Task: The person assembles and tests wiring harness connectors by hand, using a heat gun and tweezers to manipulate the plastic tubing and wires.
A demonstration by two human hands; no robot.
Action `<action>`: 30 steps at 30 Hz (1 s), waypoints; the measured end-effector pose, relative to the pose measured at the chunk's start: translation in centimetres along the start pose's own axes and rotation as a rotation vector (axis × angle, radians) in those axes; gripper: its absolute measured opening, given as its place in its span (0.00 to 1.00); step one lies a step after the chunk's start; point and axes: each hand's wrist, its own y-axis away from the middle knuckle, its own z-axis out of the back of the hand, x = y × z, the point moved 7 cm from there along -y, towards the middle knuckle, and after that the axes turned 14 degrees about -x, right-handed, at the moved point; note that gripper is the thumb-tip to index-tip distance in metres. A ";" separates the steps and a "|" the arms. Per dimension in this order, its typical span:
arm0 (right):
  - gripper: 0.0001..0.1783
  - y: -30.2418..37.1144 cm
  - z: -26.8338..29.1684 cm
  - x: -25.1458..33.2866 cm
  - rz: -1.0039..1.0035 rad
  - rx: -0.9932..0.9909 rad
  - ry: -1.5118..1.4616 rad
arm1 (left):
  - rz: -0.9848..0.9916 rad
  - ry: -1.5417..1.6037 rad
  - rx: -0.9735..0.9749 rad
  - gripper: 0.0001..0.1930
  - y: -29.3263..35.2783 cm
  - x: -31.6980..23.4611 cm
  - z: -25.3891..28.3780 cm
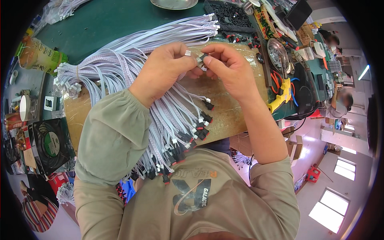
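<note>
My left hand (164, 70) is closed, its thumb and forefinger pinching the end of a white ribbon cable with a small white plug (188, 53). Facing it, my right hand (234, 72) pinches a small black part (203, 57), likely a switch, against the cable end. My fingers partly hide where the two meet. Beneath my hands lies a thick bundle of white ribbon cables (120, 60) with white plugs. Nearer my body, many of the cables end in black-and-red switches (202, 132).
A brown board (228, 108) covers part of the green table (116, 20). At the far right stand a black tray (224, 25) of small black parts, a metal bowl (276, 52) and a yellow tool (285, 94). A black fan (50, 140) sits left. Other people appear far right.
</note>
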 end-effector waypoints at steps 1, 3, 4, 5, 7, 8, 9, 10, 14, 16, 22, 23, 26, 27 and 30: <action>0.13 0.0 0.1 0.0 -0.006 0.000 0.000 | 0.000 0.004 0.000 0.04 0.0 0.0 -0.1; 0.14 0.1 0.4 0.1 -0.004 -0.010 0.007 | 0.001 0.011 0.013 0.05 -0.1 0.0 -0.5; 0.14 0.2 0.7 0.2 -0.003 -0.018 0.013 | 0.013 0.002 -0.005 0.05 -0.1 0.0 -0.5; 0.14 0.4 1.0 0.3 -0.003 -0.034 0.021 | 0.025 -0.005 -0.019 0.05 -0.1 0.0 -0.6; 0.16 0.9 2.2 0.9 0.000 -0.088 0.010 | 0.037 0.001 -0.032 0.04 0.0 0.0 -0.2; 0.16 1.2 3.3 0.9 0.001 -0.116 0.029 | 0.053 0.000 -0.062 0.04 -0.2 0.3 0.1; 0.16 1.7 4.6 0.6 0.010 -0.150 0.079 | 0.053 0.015 -0.030 0.04 -0.2 0.4 -0.2; 0.17 2.2 5.7 0.2 0.016 -0.179 0.124 | 0.022 0.044 -0.075 0.05 -0.1 0.1 0.3; 0.15 5.0 15.2 -1.0 -0.046 -0.585 0.485 | -0.010 0.067 -0.117 0.06 0.0 -0.2 1.1; 0.20 7.3 21.6 -1.7 -0.090 -0.793 0.759 | 0.014 0.081 -0.123 0.06 0.1 -0.4 0.7; 0.36 10.4 27.2 -4.4 -0.520 -0.746 1.104 | 0.041 0.080 -0.102 0.05 -0.3 0.0 0.4; 0.36 9.9 26.6 -4.5 -0.516 -0.730 1.091 | 0.036 0.074 -0.080 0.04 -0.2 0.0 0.5; 0.33 9.6 26.5 -5.2 -0.522 -0.791 0.909 | 0.018 0.084 -0.097 0.06 -0.2 0.0 0.5; 0.33 9.6 26.5 -5.5 -0.520 -0.790 0.905 | 0.012 0.109 -0.109 0.08 -0.3 -0.1 0.6; 0.29 10.3 27.3 -6.5 -0.494 -0.862 0.761 | 0.021 0.124 -0.104 0.07 -0.3 -0.1 0.3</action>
